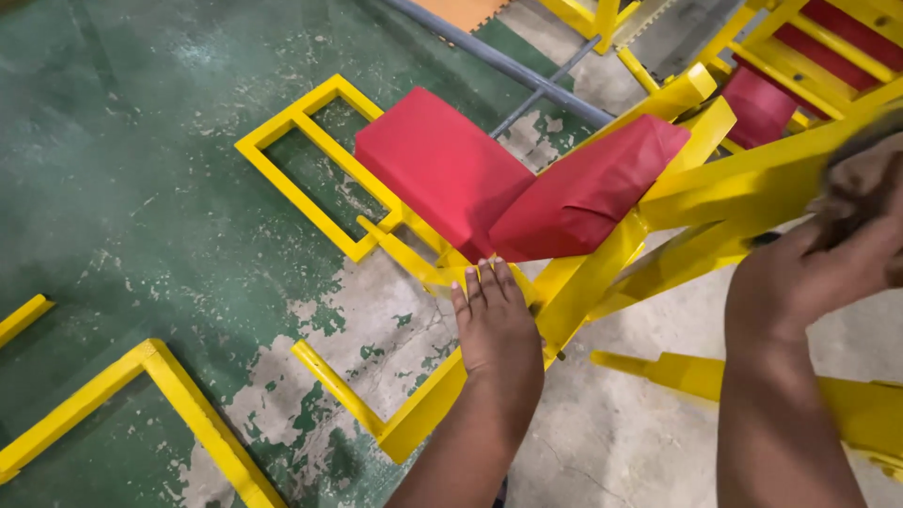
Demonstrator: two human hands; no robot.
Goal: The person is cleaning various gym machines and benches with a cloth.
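The yellow metal chair frame [602,273] lies tipped on its side on the floor, its two red cushions [442,165] meeting in a V near the middle of the view. The left hand [494,325] rests flat on a yellow bar just below the lower edge of the cushions, fingers straight and together, palm down — pressing on the frame rather than gripping it, which looks like a way of keeping it from shifting. The right hand [828,259] is at the far right, up against the frame's upper bar, and seems closed around a dark, blurred rag [870,174]; how tightly it is held I cannot tell, because that part of the picture is smeared. So the frame sits between the two hands, one on a low bar, one on a higher one.

Further out, a rectangular yellow frame section [301,160] lies flat to the left of the cushions, another yellow frame [150,395] at lower left, and a second chair with red slats [828,47] in the top right corner. A grey pipe [499,61] runs diagonally behind, across the worn green floor [122,188] with its paint flaking to bare concrete
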